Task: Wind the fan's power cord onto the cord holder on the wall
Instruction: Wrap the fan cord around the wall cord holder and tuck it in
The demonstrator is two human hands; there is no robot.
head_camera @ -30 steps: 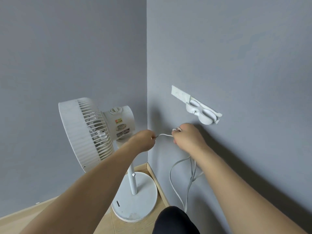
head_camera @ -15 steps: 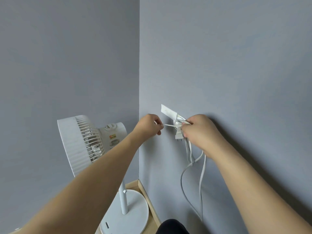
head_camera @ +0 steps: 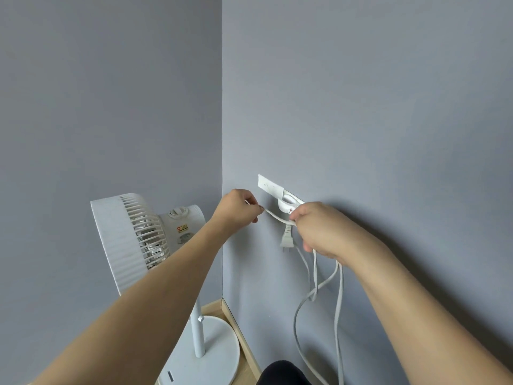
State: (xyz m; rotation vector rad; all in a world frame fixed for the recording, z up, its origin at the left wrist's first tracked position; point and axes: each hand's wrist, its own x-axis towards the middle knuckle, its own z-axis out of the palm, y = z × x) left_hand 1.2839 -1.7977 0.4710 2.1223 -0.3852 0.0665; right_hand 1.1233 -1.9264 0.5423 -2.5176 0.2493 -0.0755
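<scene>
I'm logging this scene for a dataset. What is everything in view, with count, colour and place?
White pedestal fan: one, white, left, in the corner.
White power cord: one, white, stretched between both hands, loops hanging down the right wall.
White two-pin plug: one, white, dangling below the holder.
White plastic cord holder: one, white, taped to the right wall.
Grey walls: two, meeting at a corner.
Wooden floor: light, bottom.
Left hand: pinching the cord.
Right hand: gripping the cord at the holder.

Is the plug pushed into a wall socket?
No, the plug dangles freely below the cord holder, beside the right hand, prongs pointing down.
</scene>
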